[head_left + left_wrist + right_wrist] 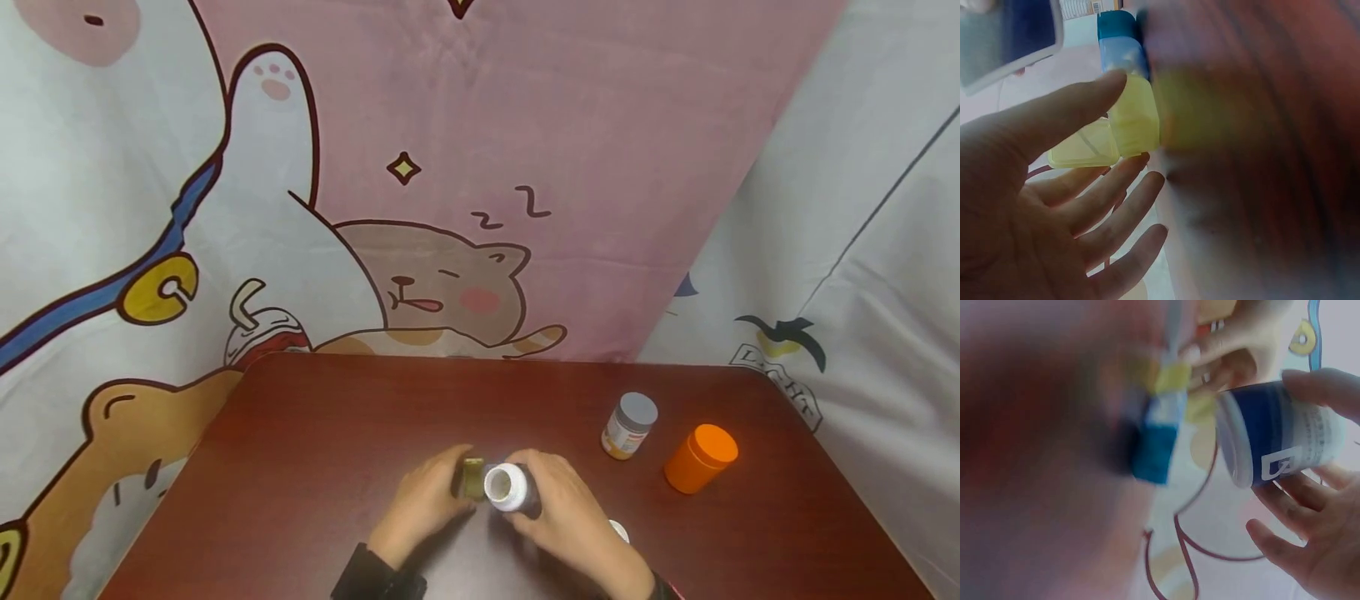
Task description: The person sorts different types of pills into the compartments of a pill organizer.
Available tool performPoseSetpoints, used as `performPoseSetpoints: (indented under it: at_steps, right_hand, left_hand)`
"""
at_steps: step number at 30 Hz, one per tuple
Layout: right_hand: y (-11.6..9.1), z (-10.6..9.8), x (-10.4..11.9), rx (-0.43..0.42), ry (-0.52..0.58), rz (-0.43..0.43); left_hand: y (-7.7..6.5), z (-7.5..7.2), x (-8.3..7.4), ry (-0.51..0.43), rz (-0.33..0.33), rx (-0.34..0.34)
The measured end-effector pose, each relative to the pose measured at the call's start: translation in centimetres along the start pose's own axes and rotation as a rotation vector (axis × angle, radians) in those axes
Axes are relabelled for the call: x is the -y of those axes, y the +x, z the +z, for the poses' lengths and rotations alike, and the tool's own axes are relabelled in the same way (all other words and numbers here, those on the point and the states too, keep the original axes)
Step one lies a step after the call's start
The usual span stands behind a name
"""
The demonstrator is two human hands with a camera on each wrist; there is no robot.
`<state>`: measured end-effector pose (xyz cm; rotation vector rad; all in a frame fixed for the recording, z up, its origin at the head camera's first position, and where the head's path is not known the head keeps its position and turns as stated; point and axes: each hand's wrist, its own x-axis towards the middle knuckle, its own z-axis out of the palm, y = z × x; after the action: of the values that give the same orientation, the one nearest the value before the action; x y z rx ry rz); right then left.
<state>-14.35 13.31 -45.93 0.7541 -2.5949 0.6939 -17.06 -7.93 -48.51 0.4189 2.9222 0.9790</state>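
A pill organizer (1135,122) with yellow, blue and teal compartments sits on the table, its yellow lid (473,477) standing open. My left hand (426,500) is round the yellow end, thumb on one side and fingertips on the other. Pale bits show through the blue compartment (1124,55). Just to the right, my right hand (558,504) grips a white and dark-blue bottle (1288,434) between thumb and fingers. The bottle is uncapped and tilted, its white mouth (507,488) beside the organizer. In the head view, the bottle hides part of the organizer.
A grey-capped bottle (628,427) and an orange bottle (701,459) stand on the brown table (337,417) to the right. Behind my right wrist a round white thing (618,530) is partly hidden. A printed cloth (600,167) hangs behind the table.
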Motion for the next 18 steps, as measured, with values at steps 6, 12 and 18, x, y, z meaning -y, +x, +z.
performPoseSetpoints:
  at_steps: [6,12,18]
  right_hand:
    - [2.0,-0.1,-0.8,0.022,-0.141,-0.045]
    - [2.9,0.1,-0.8,0.086,-0.207,-0.049]
    - [3.2,0.6,-0.9,0.091,-0.242,-0.090]
  left_hand:
    - [0.3,-0.1,0.0,0.036,-0.001,-0.003]
    - [0.6,-0.2,0.0,0.078,-0.001,-0.012]
    - [0.5,-0.3,0.2,0.089,-0.003,-0.010]
